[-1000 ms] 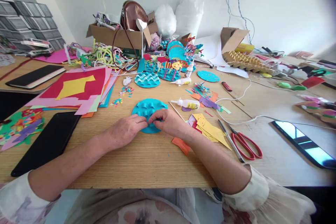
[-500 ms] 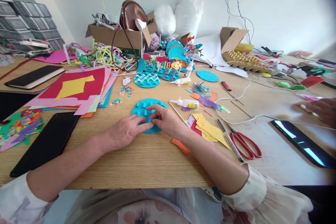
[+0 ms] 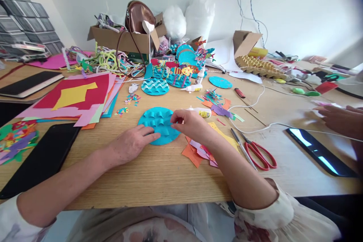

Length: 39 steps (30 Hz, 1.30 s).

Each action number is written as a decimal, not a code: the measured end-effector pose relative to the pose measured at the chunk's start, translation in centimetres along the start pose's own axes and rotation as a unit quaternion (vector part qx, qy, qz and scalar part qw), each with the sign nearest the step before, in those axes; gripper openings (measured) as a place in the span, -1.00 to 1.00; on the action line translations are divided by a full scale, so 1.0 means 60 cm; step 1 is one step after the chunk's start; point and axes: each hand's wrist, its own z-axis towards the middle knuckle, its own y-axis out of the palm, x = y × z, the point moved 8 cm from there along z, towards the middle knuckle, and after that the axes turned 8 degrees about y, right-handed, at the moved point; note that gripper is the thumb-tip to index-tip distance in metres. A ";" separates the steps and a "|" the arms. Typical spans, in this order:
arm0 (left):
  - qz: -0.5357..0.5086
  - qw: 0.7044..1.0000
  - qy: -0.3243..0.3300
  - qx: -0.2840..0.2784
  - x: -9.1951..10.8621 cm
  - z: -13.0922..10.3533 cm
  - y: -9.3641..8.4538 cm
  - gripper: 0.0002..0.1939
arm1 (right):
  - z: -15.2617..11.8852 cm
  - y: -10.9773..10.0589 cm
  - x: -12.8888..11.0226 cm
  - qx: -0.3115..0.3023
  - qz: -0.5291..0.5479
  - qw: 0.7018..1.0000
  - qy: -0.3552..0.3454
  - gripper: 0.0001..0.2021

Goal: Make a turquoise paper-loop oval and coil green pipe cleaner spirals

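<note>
A round blue disc (image 3: 167, 139) with rows of raised wavy blue strips lies on the wooden table in front of me. My left hand (image 3: 134, 141) rests at its lower left edge, fingers apart, fingertips on the disc. Over the disc's right edge is my right hand (image 3: 185, 123), thumb and fingers pinched together; whatever is between them is too small to make out. Just behind my right hand lies a white glue bottle (image 3: 204, 112), partly hidden. Coloured paper scraps (image 3: 195, 153) lie beneath my right forearm.
Red-handled scissors (image 3: 261, 155) and a pen (image 3: 243, 147) lie right. Stacked coloured paper (image 3: 76, 94) and a black tablet (image 3: 42, 159) are left. Finished-looking blue wavy pieces (image 3: 155, 87) stand behind. Another person's hand (image 3: 337, 119) is at the far right, near a phone (image 3: 320, 151).
My right hand has moved right, from the disc's middle to its edge, uncovering more wavy strips. My left hand has stayed at the disc. The view has shifted slightly.
</note>
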 end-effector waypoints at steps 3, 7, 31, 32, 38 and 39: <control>-0.002 1.000 0.000 -0.001 -0.001 -0.002 0.002 -0.59 | -0.011 0.019 0.004 -0.047 -0.070 0.996 -0.002 -0.88; -0.008 1.000 -0.007 -0.006 -0.002 -0.001 0.004 -0.58 | -0.027 0.052 0.003 -0.062 -0.125 0.990 0.008 -0.80; -0.038 0.999 -0.023 -0.018 -0.003 0.006 0.005 -0.58 | -0.043 0.062 -0.026 0.021 -0.281 0.958 -0.059 -0.82; -0.039 0.999 -0.025 -0.025 -0.004 0.007 0.006 -0.57 | -0.043 0.062 -0.026 0.022 -0.283 0.957 -0.062 -0.82; -0.030 0.997 -0.042 -0.064 -0.006 0.013 0.011 -0.61 | -0.046 0.061 -0.032 0.021 -0.277 0.956 -0.094 -0.83; -0.027 0.996 -0.045 -0.071 -0.007 0.014 0.012 -0.61 | -0.046 0.061 -0.033 0.021 -0.277 0.956 -0.097 -0.84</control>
